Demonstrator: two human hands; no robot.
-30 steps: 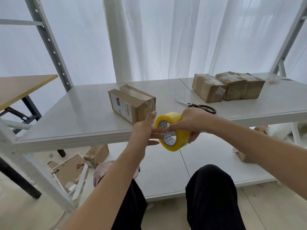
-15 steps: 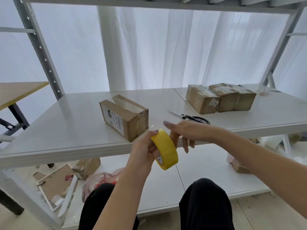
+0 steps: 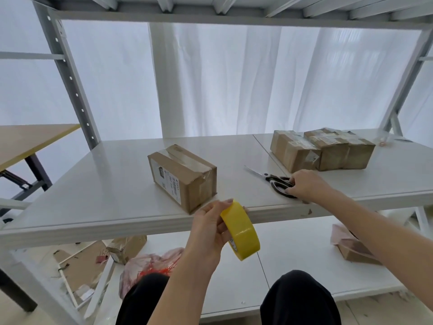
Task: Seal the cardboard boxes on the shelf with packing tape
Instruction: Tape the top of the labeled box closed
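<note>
Left hand [image 3: 210, 227] grips tape roll [image 3: 241, 233] by box [image 3: 182, 174]; right hand [image 3: 304, 186] curls on scissors [image 3: 278, 182], likely for cutting strip.

Packing storeroom: metal rack shelving [image 3: 70, 78], taped cardboard boxes [image 3: 323, 151], cardboard scraps [image 3: 82, 270] underneath.

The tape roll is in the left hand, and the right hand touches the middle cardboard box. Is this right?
Not quite. The head view shows the right hand on the scissors, not the box; the left hand does hold the tape roll.
</note>
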